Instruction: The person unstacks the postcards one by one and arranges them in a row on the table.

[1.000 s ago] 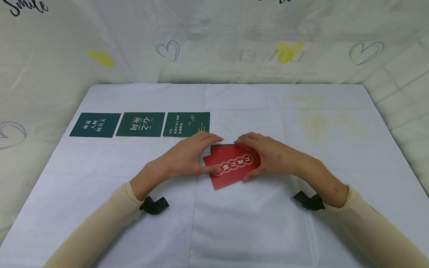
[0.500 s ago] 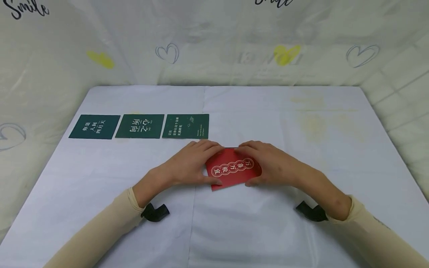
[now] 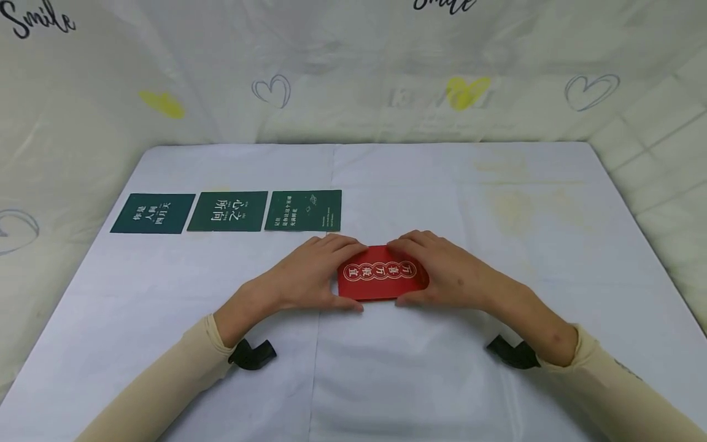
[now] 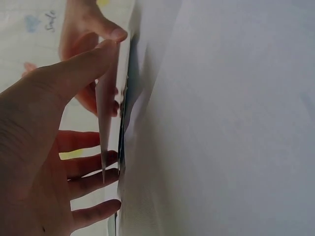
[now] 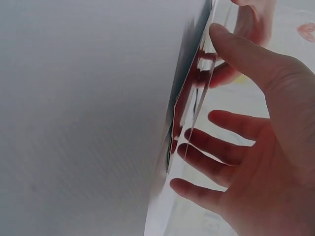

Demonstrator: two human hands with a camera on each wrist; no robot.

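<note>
In the head view, a red card (image 3: 380, 286) with a row of white ringed characters lies near the middle of the white table, long side facing the person. My left hand (image 3: 310, 275) holds its left end, thumb at the near edge and fingers at the far edge. On the opposite end, my right hand (image 3: 454, 273) has the same hold. Both wrist views show the red card (image 4: 109, 108) edge-on, tilted slightly off a thin layer of other cards (image 5: 183, 105) beneath. How many lie there cannot be told.
Three dark green cards with white lettering, a left one (image 3: 153, 213), a middle one (image 3: 227, 212) and a right one (image 3: 303, 210), lie in a row at the back left. A pale curtain (image 3: 353, 110) with drawn hearts stands behind the table (image 3: 525, 245).
The red card has turned from slanted to nearly straight, and the edge of the card under it no longer sticks out. Both hands have shifted slightly toward the person.
</note>
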